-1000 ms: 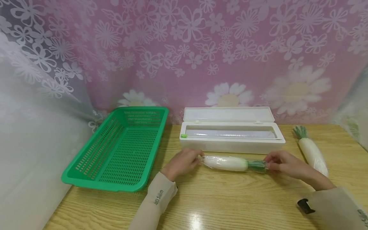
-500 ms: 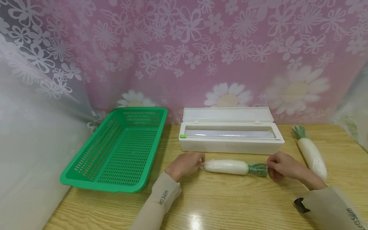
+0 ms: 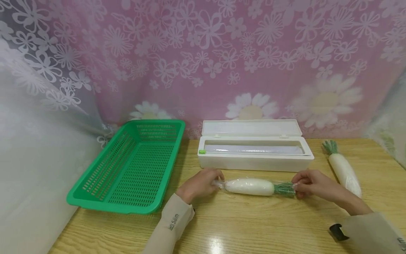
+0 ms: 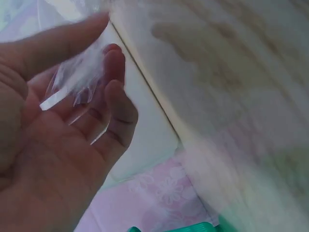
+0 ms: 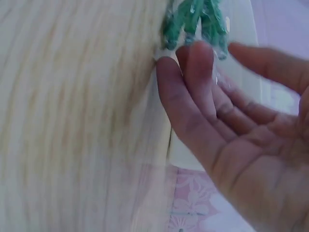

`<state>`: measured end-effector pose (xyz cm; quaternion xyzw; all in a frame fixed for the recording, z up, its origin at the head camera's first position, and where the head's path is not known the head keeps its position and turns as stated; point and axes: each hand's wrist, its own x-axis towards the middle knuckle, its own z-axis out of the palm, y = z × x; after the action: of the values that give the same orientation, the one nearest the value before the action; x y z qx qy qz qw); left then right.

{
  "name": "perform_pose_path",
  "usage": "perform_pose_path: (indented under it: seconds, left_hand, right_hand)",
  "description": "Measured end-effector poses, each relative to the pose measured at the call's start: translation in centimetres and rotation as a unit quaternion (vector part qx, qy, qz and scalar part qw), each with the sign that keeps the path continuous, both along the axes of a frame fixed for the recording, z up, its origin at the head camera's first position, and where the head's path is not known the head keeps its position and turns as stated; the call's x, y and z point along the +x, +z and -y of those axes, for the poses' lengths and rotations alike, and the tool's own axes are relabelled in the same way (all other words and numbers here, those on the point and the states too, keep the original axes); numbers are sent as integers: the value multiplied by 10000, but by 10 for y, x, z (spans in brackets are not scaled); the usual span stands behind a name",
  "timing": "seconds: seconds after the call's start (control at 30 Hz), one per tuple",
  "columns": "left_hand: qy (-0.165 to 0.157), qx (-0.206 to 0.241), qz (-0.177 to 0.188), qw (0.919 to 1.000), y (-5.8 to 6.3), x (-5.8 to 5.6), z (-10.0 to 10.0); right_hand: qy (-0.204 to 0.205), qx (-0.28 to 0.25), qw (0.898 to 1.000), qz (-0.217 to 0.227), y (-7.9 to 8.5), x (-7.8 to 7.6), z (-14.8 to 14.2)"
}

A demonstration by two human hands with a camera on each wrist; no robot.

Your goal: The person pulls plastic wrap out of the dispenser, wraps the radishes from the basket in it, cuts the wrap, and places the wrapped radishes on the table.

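Note:
A white radish wrapped in clear plastic film lies level in front of the white box, its green leaf stalks pointing right. My left hand pinches the bunched tail of film at the radish's bare end. In the left wrist view that crinkled film runs between thumb and curled fingers. At the leaf end my right hand pinches the film's edge with thumb and forefinger. The right wrist view shows the wrapped stalks just beyond my fingertips.
An open white box with a roll of film inside stands behind the radish. A green slotted basket is at the left. Another wrapped radish lies at the right. A pink flowered curtain hangs behind the table.
The radish has shifted slightly toward me. Film at its bare end now stretches out as a narrow bunched tail, and my left hand has drawn back a little to the left.

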<state>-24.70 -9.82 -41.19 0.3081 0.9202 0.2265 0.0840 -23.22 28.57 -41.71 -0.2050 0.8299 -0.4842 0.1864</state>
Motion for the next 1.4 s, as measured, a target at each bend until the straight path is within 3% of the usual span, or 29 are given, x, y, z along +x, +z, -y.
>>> perform_pose_path:
  seconds: [0.13, 0.27, 0.4, 0.5, 0.67, 0.8, 0.97, 1.13, 1.27, 1.4]
  left_hand:
    - [-28, 225, -187, 9996, -2, -1, 1]
    - [-246, 187, -259, 9992, -2, -3, -1]
    - [-345, 121, -395, 9986, -4, -5, -4]
    - [-150, -27, -741, 9971, -6, -5, -6]
    - [598, -39, -1139, 9917, -5, -1, -17]
    - [824, 302, -850, 9925, -4, 0, -25]
    - [563, 591, -159, 9965, -5, -1, -29]
    - [369, 900, 513, 9939, -1, 0, -27]
    - [378, 994, 641, 9923, 1, -1, -26]
    - [467, 854, 551, 9937, 0, -3, -25]
  right_hand:
    - [32, 275, 9983, -505, -4, 2, 0]
    - [-149, 763, 9897, -1202, -5, 5, 7]
    - [-205, 982, 9841, -1464, -4, 7, 9]
    - [-165, 995, 9833, -1514, -5, 6, 9]
    - [-4, 967, 9826, -1589, -8, 4, 10]
    - [75, 969, 9824, -1593, -10, 3, 12]
    - [75, 1051, 9834, -1477, -8, 2, 14]
    - [-113, 1196, 9850, -1235, -4, 2, 15]
    - [-267, 1214, 9875, -971, -2, 1, 17]
    - [-748, 1106, 9879, -794, -2, 0, 22]
